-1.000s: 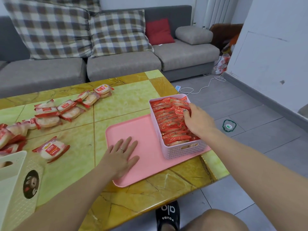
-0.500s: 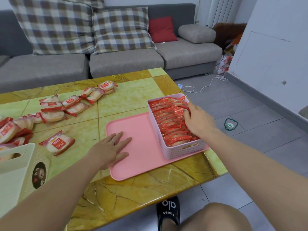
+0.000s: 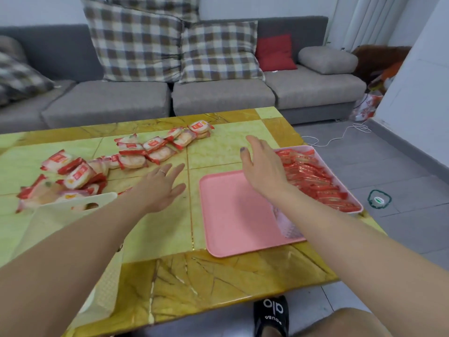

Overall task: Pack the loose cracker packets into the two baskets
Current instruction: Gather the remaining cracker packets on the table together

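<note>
Several loose cracker packets (image 3: 136,155), red and clear, lie strewn over the table's left and middle. A pink basket (image 3: 353,198), packed with red packets, stands on the right part of a pink tray (image 3: 233,215). A cream basket (image 3: 60,215) sits at the near left, with packets showing behind its rim. My left hand (image 3: 161,188) hovers open over the table between the cream basket and the tray, fingers spread, holding nothing. My right hand (image 3: 263,167) is raised open over the tray's far edge, just left of the pink basket.
The yellow marbled table (image 3: 218,283) ends close on the right and front. A grey sofa (image 3: 218,98) with checked cushions runs behind it. A white cable (image 3: 340,137) and a green ring (image 3: 379,199) lie on the floor at right. My black slipper (image 3: 272,314) shows below.
My right hand has lifted out of the pink basket and swung left. My left hand has left the tray and moved left over the table. The view has turned left.
</note>
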`<move>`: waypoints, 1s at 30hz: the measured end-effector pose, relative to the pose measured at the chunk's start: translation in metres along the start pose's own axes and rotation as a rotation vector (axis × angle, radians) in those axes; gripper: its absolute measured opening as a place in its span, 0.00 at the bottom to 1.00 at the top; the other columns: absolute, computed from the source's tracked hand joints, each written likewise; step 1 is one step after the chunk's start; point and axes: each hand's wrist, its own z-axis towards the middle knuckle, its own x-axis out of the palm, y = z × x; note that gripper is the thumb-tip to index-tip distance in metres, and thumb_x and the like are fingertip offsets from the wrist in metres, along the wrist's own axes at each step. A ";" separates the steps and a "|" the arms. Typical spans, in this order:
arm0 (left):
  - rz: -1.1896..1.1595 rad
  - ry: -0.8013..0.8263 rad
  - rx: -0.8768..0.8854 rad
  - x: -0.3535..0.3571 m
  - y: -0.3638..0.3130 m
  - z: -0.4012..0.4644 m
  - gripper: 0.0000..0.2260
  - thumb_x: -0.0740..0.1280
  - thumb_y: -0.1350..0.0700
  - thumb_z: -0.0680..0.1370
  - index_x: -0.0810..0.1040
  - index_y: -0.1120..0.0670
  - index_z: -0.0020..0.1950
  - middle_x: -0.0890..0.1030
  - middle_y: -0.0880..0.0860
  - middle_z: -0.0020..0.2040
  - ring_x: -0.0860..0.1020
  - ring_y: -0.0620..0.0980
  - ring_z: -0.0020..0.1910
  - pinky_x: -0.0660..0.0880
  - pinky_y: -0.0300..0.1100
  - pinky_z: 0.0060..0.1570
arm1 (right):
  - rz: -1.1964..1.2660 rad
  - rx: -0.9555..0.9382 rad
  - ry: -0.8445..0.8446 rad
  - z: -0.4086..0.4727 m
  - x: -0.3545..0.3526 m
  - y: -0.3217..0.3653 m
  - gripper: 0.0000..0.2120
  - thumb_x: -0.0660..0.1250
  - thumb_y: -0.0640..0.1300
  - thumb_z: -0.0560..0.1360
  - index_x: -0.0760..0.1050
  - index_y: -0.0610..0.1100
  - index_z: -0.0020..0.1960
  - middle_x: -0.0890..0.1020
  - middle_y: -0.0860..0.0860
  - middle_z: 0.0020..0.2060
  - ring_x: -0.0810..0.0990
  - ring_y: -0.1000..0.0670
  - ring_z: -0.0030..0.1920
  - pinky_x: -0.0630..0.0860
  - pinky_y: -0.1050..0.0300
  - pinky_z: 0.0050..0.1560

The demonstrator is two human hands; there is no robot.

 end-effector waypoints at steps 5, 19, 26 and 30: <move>-0.226 -0.036 -0.258 -0.025 0.068 -0.009 0.28 0.53 0.39 0.84 0.50 0.43 0.82 0.58 0.59 0.81 0.57 0.63 0.79 0.56 0.59 0.75 | 0.208 0.049 0.202 0.006 0.048 0.056 0.25 0.56 0.53 0.84 0.61 0.47 0.79 0.69 0.45 0.75 0.70 0.44 0.72 0.67 0.48 0.69; -0.722 0.032 -0.582 -0.021 0.171 0.103 0.56 0.69 0.24 0.64 0.40 0.39 0.81 0.41 0.59 0.83 0.44 0.61 0.82 0.50 0.60 0.77 | 0.284 0.403 0.290 0.167 0.174 0.051 0.34 0.60 0.68 0.77 0.55 0.63 0.80 0.62 0.44 0.77 0.66 0.40 0.75 0.68 0.48 0.68; -0.594 0.014 -0.632 0.007 0.203 0.179 0.54 0.59 0.18 0.64 0.39 0.38 0.81 0.43 0.61 0.83 0.46 0.65 0.81 0.49 0.65 0.76 | 0.131 0.495 0.221 0.258 0.231 0.031 0.36 0.59 0.70 0.76 0.51 0.65 0.80 0.52 0.42 0.81 0.51 0.41 0.81 0.55 0.43 0.77; -0.605 0.050 -0.605 0.020 0.211 0.199 0.54 0.54 0.16 0.62 0.45 0.41 0.82 0.53 0.60 0.82 0.53 0.65 0.80 0.54 0.65 0.75 | 0.126 0.485 0.283 0.292 0.253 0.029 0.34 0.56 0.73 0.74 0.66 0.60 0.76 0.65 0.44 0.78 0.61 0.39 0.78 0.59 0.46 0.75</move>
